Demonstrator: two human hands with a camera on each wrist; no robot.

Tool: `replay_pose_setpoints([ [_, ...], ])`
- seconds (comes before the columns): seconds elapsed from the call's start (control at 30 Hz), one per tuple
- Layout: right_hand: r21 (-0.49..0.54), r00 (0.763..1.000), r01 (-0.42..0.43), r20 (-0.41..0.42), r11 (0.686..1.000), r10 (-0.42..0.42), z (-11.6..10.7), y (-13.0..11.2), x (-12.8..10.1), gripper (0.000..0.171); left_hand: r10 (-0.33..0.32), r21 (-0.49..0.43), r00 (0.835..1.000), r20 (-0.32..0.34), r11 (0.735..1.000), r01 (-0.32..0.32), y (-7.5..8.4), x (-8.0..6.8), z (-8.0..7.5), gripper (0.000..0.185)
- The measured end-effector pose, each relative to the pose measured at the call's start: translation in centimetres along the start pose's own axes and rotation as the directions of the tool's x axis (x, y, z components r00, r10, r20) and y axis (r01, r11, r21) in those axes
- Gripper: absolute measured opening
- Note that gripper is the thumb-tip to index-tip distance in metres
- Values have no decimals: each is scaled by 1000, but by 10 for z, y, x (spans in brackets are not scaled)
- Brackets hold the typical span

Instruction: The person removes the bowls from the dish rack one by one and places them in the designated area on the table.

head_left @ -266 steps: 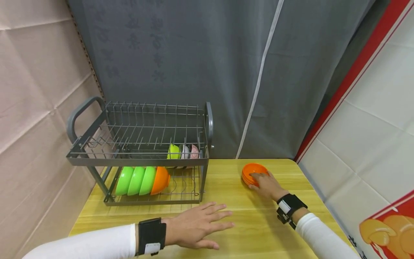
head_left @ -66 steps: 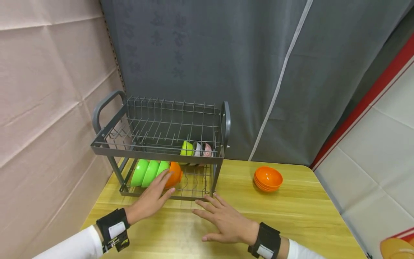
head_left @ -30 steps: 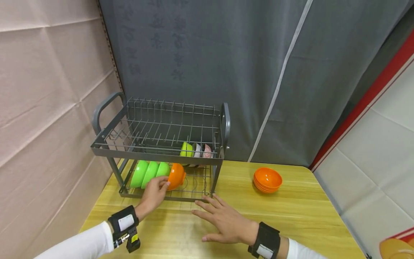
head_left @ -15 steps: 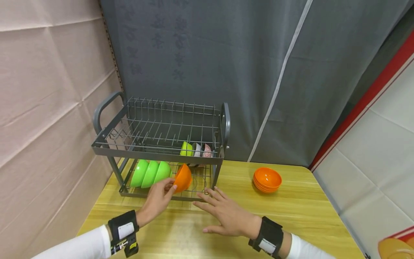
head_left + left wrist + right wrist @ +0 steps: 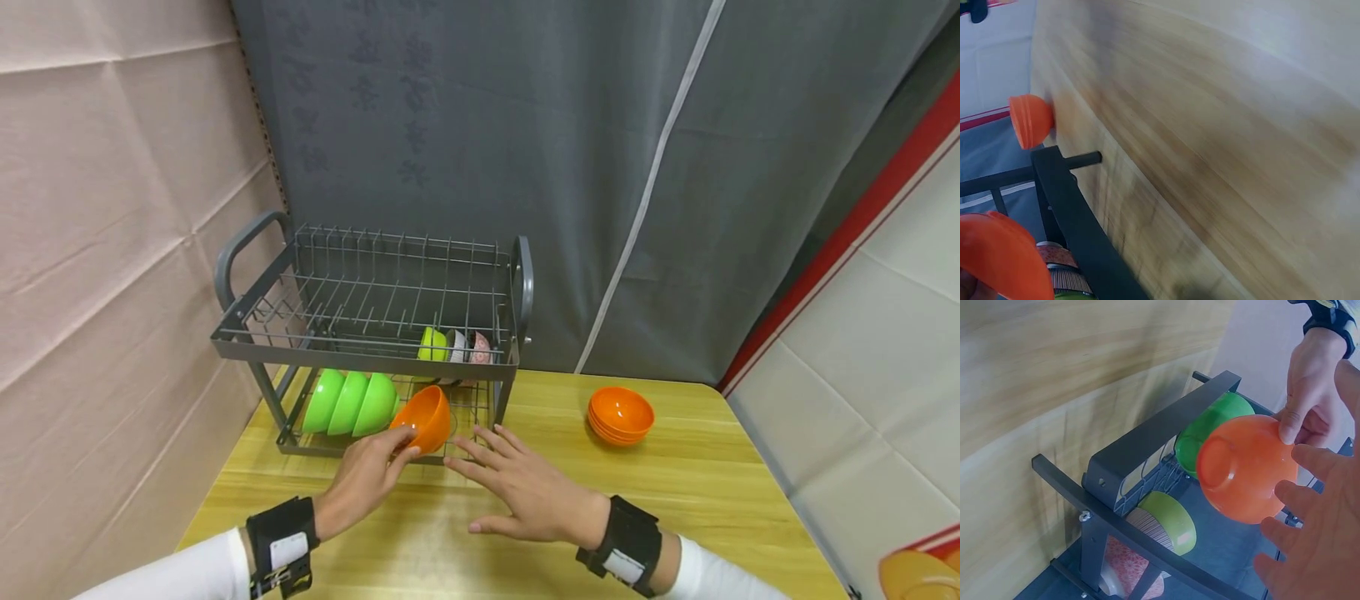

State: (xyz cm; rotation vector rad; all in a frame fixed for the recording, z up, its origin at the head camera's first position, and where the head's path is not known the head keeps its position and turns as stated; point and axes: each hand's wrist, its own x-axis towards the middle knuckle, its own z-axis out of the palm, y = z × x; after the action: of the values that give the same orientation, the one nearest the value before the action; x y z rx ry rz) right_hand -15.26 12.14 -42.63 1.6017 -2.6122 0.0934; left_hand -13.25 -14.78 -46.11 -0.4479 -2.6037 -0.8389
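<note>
My left hand (image 5: 372,468) pinches the rim of an orange bowl (image 5: 430,419) between thumb and fingers. The bowl is tilted, its hollow facing up and left, at the front of the rack's lower tier. In the right wrist view the orange bowl (image 5: 1244,472) shows its round underside and foot ring. My right hand (image 5: 525,492) is spread with straight fingers over the table, its fingertips close to the bowl's right side and holding nothing. Several green bowls (image 5: 348,404) stand on edge in a row on the lower tier, just left of the orange one.
The two-tier grey dish rack (image 5: 367,364) stands at the table's back left. Small bowls, lime (image 5: 432,344), striped and pink (image 5: 480,350), sit at its right end. A stack of orange bowls (image 5: 621,414) stands on the wooden table (image 5: 675,500) to the right. A grey curtain hangs behind.
My left hand has taken hold of the orange bowl, drawn it right and forward away from the green row, and turned its hollow upward. My right hand has shifted only slightly upward.
</note>
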Motion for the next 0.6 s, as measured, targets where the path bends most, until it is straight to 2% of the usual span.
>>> replay_pose_setpoints([
  [0.1, 11, 1000, 3, 4, 1000, -3, -1, 0, 1, 79, 82, 80, 996, -34, 994, -80, -4, -2, 3, 20],
  [0.23, 33, 1000, 7, -7, 999, -7, -4, -1, 1, 79, 192, 148, 980, -49, 972, -183, -9, -5, 2, 20],
  [0.47, 24, 997, 38, -63, 999, -36, -9, -2, 3, 79, 337, 175, 941, 25, 925, -336, -11, -11, -5, 26],
  [0.6, 8, 997, 45, -60, 999, -44, -11, -4, 4, 78, 423, 180, 904, 62, 886, -427, -11, -14, -8, 28],
])
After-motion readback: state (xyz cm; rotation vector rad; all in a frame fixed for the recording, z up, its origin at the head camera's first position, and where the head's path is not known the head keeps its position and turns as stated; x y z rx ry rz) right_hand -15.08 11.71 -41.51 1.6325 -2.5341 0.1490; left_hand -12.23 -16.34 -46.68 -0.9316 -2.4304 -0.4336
